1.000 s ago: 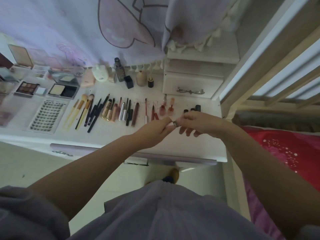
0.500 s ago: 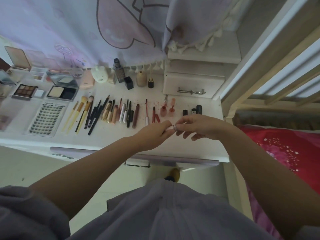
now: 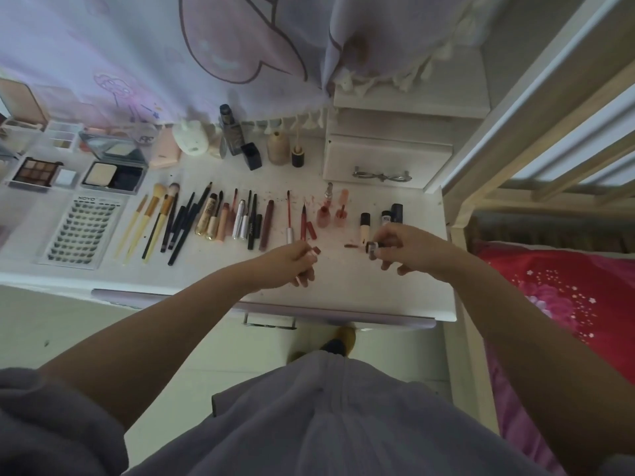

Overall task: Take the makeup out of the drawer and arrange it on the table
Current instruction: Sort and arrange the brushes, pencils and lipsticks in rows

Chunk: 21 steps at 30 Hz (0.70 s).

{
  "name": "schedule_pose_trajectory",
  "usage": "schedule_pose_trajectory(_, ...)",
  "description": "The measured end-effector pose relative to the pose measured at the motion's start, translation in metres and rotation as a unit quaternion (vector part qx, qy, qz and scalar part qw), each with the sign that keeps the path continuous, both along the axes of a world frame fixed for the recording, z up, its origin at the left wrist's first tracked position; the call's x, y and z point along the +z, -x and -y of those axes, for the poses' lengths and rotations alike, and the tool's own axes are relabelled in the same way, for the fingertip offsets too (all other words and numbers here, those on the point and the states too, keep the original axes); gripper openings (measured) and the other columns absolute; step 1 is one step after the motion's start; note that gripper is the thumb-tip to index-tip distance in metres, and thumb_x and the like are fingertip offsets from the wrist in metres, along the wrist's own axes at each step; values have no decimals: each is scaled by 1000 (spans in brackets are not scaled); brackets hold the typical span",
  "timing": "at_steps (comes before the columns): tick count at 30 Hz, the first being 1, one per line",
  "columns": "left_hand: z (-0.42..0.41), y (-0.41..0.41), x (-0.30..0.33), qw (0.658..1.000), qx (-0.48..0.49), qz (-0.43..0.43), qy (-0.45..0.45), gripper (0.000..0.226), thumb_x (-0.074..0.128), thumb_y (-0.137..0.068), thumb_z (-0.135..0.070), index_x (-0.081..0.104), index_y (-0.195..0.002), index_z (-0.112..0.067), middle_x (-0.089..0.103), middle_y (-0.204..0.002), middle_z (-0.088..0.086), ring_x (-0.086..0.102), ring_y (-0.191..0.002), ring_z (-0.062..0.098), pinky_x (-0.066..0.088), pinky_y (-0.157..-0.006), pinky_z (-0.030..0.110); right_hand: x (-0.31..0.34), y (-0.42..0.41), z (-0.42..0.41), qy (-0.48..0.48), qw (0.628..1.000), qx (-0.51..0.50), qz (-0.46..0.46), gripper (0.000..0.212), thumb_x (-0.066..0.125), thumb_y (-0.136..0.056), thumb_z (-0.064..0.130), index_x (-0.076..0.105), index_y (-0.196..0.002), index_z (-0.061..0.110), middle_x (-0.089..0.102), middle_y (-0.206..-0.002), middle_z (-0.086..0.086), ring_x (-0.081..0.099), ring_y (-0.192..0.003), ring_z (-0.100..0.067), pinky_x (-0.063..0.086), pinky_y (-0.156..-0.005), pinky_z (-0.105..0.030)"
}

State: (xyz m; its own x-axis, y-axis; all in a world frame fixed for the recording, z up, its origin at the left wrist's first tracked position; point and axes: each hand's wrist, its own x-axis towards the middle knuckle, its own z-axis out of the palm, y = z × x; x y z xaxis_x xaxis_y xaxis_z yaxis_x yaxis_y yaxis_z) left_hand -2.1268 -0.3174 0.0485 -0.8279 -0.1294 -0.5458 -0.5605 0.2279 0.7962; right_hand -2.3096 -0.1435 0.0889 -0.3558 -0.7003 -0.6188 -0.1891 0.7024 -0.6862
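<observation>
Over the white table [image 3: 347, 290], my left hand [image 3: 292, 266] pinches a small reddish-brown lip gloss tube [image 3: 316, 250]. A short gap to the right, my right hand [image 3: 410, 250] pinches the gloss cap [image 3: 371, 248], whose wand with a dark red tip [image 3: 351, 246] points left toward the tube. Behind my hands lie rows of makeup: brushes [image 3: 154, 218], pencils and mascaras [image 3: 240, 219], lip glosses [image 3: 324, 211], small concealer tubes [image 3: 365, 223]. The drawer [image 3: 269, 321] under the table front is barely open.
Palettes [image 3: 36, 170], a powder compact [image 3: 113, 173] and a lash tray [image 3: 82, 231] fill the left side. Bottles [image 3: 278, 147] stand at the back by a curtain. A small drawer unit [image 3: 385, 159] sits back right. A bed frame [image 3: 515, 139] and red bedding [image 3: 567, 297] are to the right.
My hands were together on the closed lip gloss. They have since pulled apart, the cap with its wand in the right hand, the tube in the left.
</observation>
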Motion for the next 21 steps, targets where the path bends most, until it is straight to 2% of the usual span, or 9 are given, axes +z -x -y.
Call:
schedule_pose_trajectory(2,-3,5,-3,999,44,0,-19,17,39,-100,-24,46,-112,-16,67,-100,2,64,-91,12,51,-84,28,-7,-2,2,13,999,-38,29,15,54,-95,24,53,-110,26,67,-98,6,65,-81,-7,51,-58,-18)
schedule_pose_trajectory(4,-9,13,-8,996,92,-14,9,25,45,-97,-26,49,-118,-14,66,-107,2,62,-99,13,48,-92,32,-14,-7,5,22,996,-71,53,18,50,-97,25,53,-114,26,67,-97,6,65,-84,-8,53,-58,-18)
schedule_pose_trajectory(6,-14,20,-15,984,150,-35,92,33,53,-93,-31,54,-121,-15,61,-107,1,58,-97,13,45,-88,28,-21,-12,6,35,986,-133,91,19,46,-98,25,56,-113,20,68,-95,2,66,-83,-10,54,-57,-20)
schedule_pose_trajectory(8,-18,25,-23,964,197,-61,168,31,58,-90,-33,60,-116,-16,54,-96,0,53,-86,12,43,-78,25,-27,-16,8,45,968,-202,142,16,44,-99,23,54,-110,16,70,-93,0,69,-80,-11,55,-56,-23)
schedule_pose_trajectory(11,-23,32,-31,949,227,-88,198,25,61,-88,-30,62,-110,-18,53,-86,-5,53,-79,11,44,-73,22,-36,-24,14,75,949,-258,165,12,46,-99,21,49,-110,16,68,-100,-2,67,-87,-12,55,-57,-23)
schedule_pose_trajectory(14,-26,40,-38,938,225,-104,241,13,64,-86,-29,62,-98,-23,55,-82,-12,52,-76,7,42,-68,19,-46,-34,29,106,967,-226,50,15,51,-96,22,50,-111,21,58,-103,6,58,-89,-6,50,-56,-14)
schedule_pose_trajectory(16,-25,44,-42,930,214,-101,282,15,64,-86,-28,63,-98,-19,60,-88,-5,55,-81,13,47,-72,28,-54,-39,40,121,971,-203,-41,12,54,-94,25,51,-106,24,55,-93,9,53,-78,-4,45,-57,-14)
schedule_pose_trajectory(18,-22,45,-47,913,186,-97,349,17,62,-86,-26,64,-99,-14,63,-94,3,56,-88,21,47,-77,37,-63,-44,50,128,968,-196,-92,11,56,-93,25,50,-102,24,54,-84,9,50,-70,-2,39,-57,-14)
schedule_pose_trajectory(21,-19,40,-52,894,158,-109,404,16,60,-87,-25,63,-98,-13,63,-95,5,54,-91,23,44,-78,37,-74,-50,59,120,970,-153,-148,15,56,-92,21,50,-105,17,55,-86,6,51,-70,-1,37,-57,-10)
